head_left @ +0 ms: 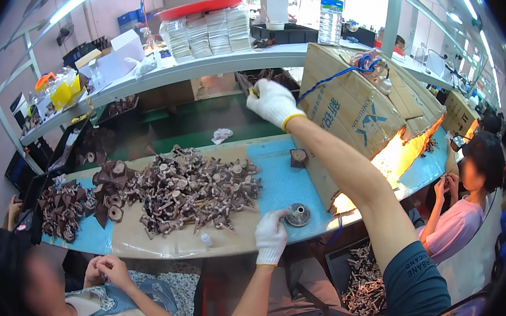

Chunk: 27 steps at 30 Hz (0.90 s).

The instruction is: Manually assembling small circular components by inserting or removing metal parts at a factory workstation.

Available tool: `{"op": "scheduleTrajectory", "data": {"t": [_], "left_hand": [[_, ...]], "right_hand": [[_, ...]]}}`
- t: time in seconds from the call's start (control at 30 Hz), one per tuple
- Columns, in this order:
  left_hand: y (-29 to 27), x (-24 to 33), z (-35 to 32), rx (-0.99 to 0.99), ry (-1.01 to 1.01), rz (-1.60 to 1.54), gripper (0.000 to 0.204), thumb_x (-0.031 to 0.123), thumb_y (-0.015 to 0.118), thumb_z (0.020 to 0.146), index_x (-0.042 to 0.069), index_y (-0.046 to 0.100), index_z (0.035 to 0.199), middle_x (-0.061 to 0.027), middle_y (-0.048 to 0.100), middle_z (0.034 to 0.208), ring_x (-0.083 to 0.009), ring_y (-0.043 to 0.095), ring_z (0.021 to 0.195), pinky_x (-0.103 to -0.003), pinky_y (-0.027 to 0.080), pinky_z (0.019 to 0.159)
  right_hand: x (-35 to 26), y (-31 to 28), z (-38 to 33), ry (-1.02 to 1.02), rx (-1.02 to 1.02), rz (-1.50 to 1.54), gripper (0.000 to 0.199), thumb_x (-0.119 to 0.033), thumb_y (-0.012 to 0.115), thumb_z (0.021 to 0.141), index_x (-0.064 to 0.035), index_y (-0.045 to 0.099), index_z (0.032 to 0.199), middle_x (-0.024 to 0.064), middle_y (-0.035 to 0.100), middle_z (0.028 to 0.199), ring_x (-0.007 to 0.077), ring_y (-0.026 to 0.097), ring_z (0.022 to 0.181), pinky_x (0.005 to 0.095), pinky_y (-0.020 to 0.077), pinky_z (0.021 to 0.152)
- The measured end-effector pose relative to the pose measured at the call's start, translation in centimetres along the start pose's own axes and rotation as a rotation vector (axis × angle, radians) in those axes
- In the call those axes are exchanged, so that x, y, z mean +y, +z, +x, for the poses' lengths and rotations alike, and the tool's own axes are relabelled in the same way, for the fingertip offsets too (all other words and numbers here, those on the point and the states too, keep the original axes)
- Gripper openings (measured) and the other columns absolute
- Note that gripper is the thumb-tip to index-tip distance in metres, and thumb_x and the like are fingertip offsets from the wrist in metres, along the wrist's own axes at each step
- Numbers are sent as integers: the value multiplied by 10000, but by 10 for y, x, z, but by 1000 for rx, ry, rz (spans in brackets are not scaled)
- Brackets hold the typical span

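My left hand (pixel 270 238), in a white knit glove, rests at the table's near edge with its fingers stretched toward a round grey metal piece (pixel 298 214) with a raised centre. One fingertip is at or very near that piece's rim. My right hand (pixel 275 104), gloved the same way, reaches far across the table toward the back shelf. Its fingers are pinched on a small yellowish thing (pixel 254 91), too small to name. Left of my hands spreads a large heap of small brown figurine parts (pixel 193 186). A dark brown, angular piece (pixel 298 157) sits by the cardboard box.
The big cardboard box (pixel 344 109), brightly lit inside, stands right of my hands, with a blue cord on top. A shelf (pixel 198 68) spans the back. A small white bottle (pixel 206 239) is near the front edge. Co-workers sit at left and right. A parts bin (pixel 367 285) is below.
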<state>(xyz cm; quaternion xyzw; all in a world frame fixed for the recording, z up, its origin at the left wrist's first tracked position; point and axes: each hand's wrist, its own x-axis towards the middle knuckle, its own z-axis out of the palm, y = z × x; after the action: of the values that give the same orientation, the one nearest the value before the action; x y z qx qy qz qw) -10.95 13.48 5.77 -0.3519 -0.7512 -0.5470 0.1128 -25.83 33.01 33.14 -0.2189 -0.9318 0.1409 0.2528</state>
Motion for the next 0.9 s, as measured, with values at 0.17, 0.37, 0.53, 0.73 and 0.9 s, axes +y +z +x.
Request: {"op": "scheduleTrajectory", "data": {"t": [0.17, 0.37, 0.53, 0.73, 0.9], "left_hand": [[-2, 3, 3, 11, 13, -7, 274, -18, 607, 873, 91, 749, 1081, -127, 732, 997, -360, 712, 939, -459, 567, 830], [7, 9, 8, -2, 29, -23, 276, -27, 613, 866, 85, 746, 1081, -129, 734, 1001, -359, 712, 938, -463, 569, 817], [-9, 6, 12, 14, -3, -45, 278, -18, 610, 870, 80, 740, 1095, -131, 728, 1002, -358, 705, 937, -460, 562, 819], [-10, 4, 7, -41, -65, -54, 330, -33, 617, 852, 94, 738, 1132, -129, 728, 1056, -345, 702, 966, -455, 565, 821], [-9, 2, 5, -9, -42, -96, 325, -36, 610, 853, 98, 732, 1123, -130, 725, 1044, -362, 700, 950, -463, 568, 812]], "right_hand": [[-11, -33, 32, 110, 78, -82, 433, -366, 650, 924, -28, 753, 1174, 261, 758, 1174, 414, 737, 1114, 492, 581, 981], [28, -69, 103, 224, 254, -230, 435, -352, 657, 924, -30, 785, 1187, 272, 757, 1178, 416, 742, 1132, 491, 590, 985], [10, -53, 133, 141, 198, -395, 366, -282, 615, 963, -78, 801, 1203, 207, 747, 1283, 375, 726, 1202, 486, 580, 1019], [39, -39, 119, 181, 308, 11, 615, -555, 633, 935, 3, 793, 1138, 249, 772, 1154, 379, 742, 1106, 442, 545, 1018], [0, 38, 29, -242, 413, 249, 626, -557, 659, 974, 9, 740, 1228, 212, 753, 1180, 330, 711, 1112, 413, 521, 1030]]}}
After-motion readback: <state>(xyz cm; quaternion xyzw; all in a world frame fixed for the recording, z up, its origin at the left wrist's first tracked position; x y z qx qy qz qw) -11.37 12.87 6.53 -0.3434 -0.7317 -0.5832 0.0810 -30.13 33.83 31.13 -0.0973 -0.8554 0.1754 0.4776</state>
